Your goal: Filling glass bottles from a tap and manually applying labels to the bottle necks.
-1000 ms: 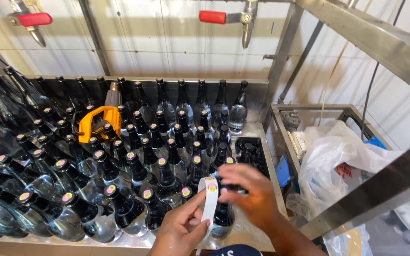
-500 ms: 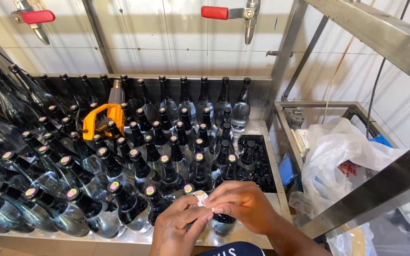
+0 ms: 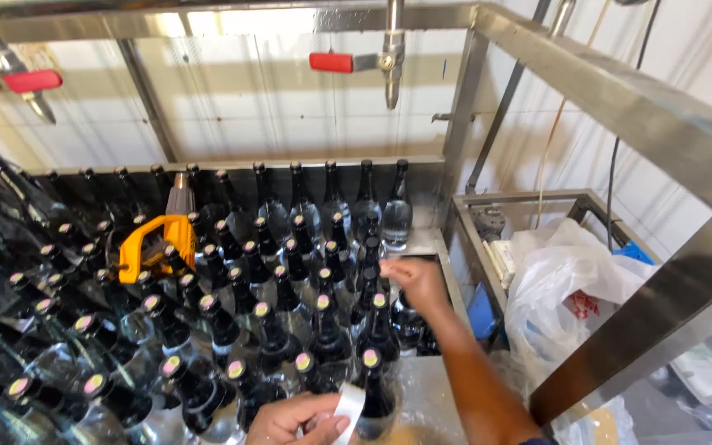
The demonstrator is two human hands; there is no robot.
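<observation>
Room: white panelled walls are catching sunlight behind a steel frame (image 3: 620,91), with two red-handled valves (image 3: 331,63) hanging from pipes overhead.
Surface: a steel tray (image 3: 426,404) is carrying rows of dark capped bottles (image 3: 274,272), standing upright and packed close together; clear bottles are leaning at the left edge.
Among the bottles: an orange-handled tool (image 3: 152,245) is sitting in the left rows.
Right side: a white plastic bag (image 3: 570,280) is lying in a steel bin beside the tray.
My left hand (image 3: 294,419): I am pinching a white label strip (image 3: 348,408) between thumb and fingers, just beside a front bottle.
My right hand (image 3: 414,280): I am reaching over the right rows, fingers curled together at a bottle top; whether I am gripping it I cannot tell.
</observation>
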